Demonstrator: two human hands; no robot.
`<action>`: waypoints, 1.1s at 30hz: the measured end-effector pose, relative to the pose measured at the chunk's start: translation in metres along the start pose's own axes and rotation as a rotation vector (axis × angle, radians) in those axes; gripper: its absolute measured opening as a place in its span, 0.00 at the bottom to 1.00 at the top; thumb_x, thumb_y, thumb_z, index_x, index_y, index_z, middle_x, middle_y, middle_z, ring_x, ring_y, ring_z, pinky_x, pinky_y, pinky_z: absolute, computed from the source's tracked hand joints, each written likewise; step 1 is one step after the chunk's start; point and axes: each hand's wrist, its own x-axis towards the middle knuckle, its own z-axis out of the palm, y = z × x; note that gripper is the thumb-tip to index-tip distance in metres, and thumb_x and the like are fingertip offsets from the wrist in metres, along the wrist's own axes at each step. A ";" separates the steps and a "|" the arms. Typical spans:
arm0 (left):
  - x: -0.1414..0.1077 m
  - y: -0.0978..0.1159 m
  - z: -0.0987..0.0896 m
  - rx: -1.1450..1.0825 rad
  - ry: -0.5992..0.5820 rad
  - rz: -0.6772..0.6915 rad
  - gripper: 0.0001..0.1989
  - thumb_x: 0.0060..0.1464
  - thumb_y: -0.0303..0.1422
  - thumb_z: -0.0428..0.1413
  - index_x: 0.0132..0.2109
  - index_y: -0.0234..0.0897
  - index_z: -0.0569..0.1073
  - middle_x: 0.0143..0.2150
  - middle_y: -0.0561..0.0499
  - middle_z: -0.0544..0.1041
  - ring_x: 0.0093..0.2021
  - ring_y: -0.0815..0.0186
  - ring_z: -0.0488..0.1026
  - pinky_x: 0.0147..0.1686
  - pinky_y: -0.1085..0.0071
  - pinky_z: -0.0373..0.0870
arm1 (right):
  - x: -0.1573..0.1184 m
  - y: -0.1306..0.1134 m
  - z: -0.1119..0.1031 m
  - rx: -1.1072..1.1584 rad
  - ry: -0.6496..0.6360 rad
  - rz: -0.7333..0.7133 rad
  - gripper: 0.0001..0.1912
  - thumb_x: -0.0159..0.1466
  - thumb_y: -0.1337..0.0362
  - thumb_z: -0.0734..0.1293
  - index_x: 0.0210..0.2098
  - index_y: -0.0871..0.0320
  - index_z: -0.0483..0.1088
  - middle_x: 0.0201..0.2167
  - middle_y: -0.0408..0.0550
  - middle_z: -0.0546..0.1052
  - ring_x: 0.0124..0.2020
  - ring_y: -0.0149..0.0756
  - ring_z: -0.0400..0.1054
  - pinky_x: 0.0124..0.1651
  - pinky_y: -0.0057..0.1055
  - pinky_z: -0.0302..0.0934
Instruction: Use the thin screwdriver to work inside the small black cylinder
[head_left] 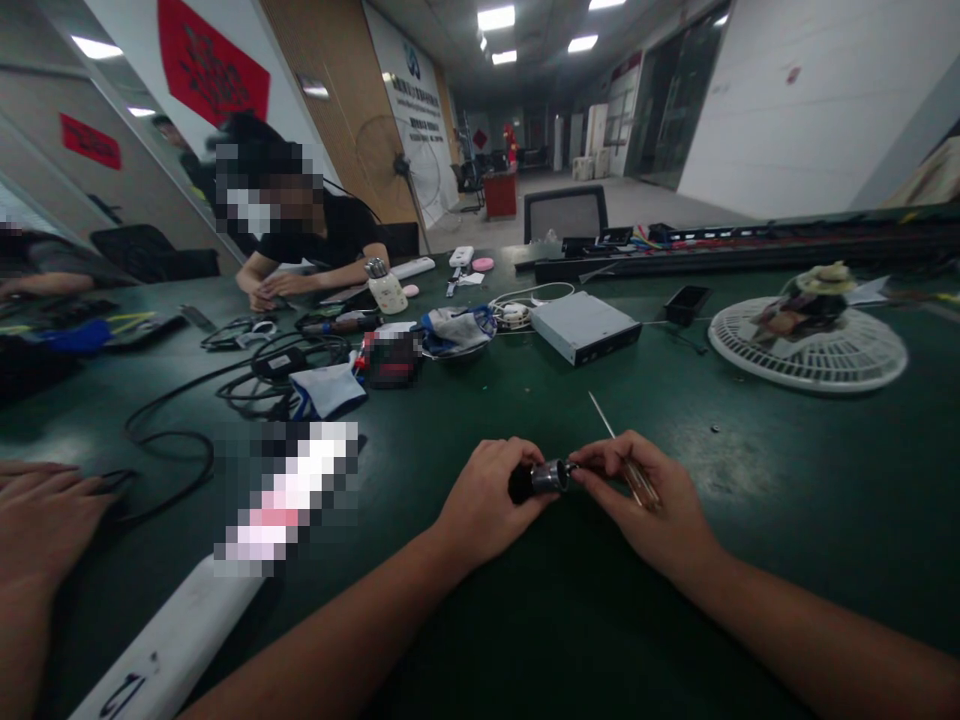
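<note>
Metal cylinder [551,476] between both hands [491,500], above table [420,630]

On the table [787,470], a fan guard [881,350] lies at right with a motor [811,302] on it. Left of it sits a small tray [686,305], then a disc drive [586,322]. A bottle [387,290] stands far left, beyond cables [277,362] and a cloth [330,390]. Behind the far edge is a chair [566,213]
</note>
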 end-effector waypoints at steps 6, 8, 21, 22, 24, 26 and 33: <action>-0.001 -0.001 -0.001 -0.004 0.001 0.103 0.16 0.52 0.30 0.67 0.45 0.40 0.71 0.41 0.52 0.77 0.41 0.60 0.73 0.45 0.62 0.68 | -0.001 0.000 -0.001 -0.010 -0.063 -0.015 0.13 0.64 0.69 0.70 0.32 0.52 0.61 0.42 0.48 0.82 0.47 0.42 0.78 0.49 0.42 0.70; -0.001 -0.001 -0.001 -0.010 -0.010 0.157 0.15 0.53 0.30 0.67 0.44 0.40 0.71 0.40 0.52 0.77 0.41 0.61 0.73 0.45 0.62 0.67 | 0.000 0.001 -0.001 -0.035 -0.060 -0.019 0.13 0.63 0.69 0.70 0.32 0.52 0.61 0.41 0.47 0.81 0.46 0.42 0.77 0.48 0.41 0.70; -0.001 0.000 -0.002 -0.040 -0.024 0.222 0.13 0.55 0.29 0.64 0.46 0.38 0.72 0.42 0.50 0.78 0.41 0.60 0.74 0.46 0.61 0.67 | -0.001 -0.003 0.003 -0.146 -0.164 -0.014 0.09 0.65 0.67 0.68 0.35 0.52 0.61 0.41 0.47 0.79 0.42 0.40 0.75 0.45 0.38 0.67; -0.001 0.000 -0.002 -0.043 -0.036 0.230 0.14 0.55 0.30 0.64 0.48 0.38 0.72 0.43 0.50 0.79 0.43 0.60 0.74 0.47 0.61 0.67 | -0.001 -0.003 0.003 -0.156 -0.161 -0.012 0.09 0.65 0.67 0.67 0.35 0.52 0.61 0.40 0.47 0.79 0.42 0.40 0.75 0.45 0.38 0.67; -0.001 0.001 -0.002 -0.048 -0.053 0.237 0.15 0.57 0.31 0.64 0.50 0.39 0.72 0.45 0.50 0.80 0.45 0.59 0.75 0.49 0.59 0.66 | -0.001 -0.004 0.003 -0.174 -0.153 -0.015 0.09 0.66 0.67 0.66 0.34 0.52 0.60 0.40 0.46 0.79 0.41 0.40 0.75 0.44 0.38 0.67; -0.001 0.001 -0.002 -0.046 -0.060 0.225 0.15 0.58 0.31 0.63 0.51 0.40 0.73 0.46 0.49 0.80 0.46 0.59 0.75 0.51 0.58 0.66 | -0.001 -0.005 0.002 -0.171 -0.163 -0.025 0.08 0.66 0.67 0.66 0.35 0.52 0.60 0.40 0.47 0.79 0.41 0.40 0.74 0.44 0.38 0.66; -0.001 -0.001 -0.003 -0.043 -0.081 0.206 0.18 0.57 0.29 0.63 0.54 0.39 0.73 0.48 0.49 0.80 0.47 0.59 0.74 0.51 0.58 0.65 | 0.001 -0.002 0.003 -0.132 -0.219 -0.003 0.09 0.64 0.66 0.68 0.36 0.52 0.61 0.42 0.48 0.78 0.42 0.41 0.74 0.44 0.38 0.67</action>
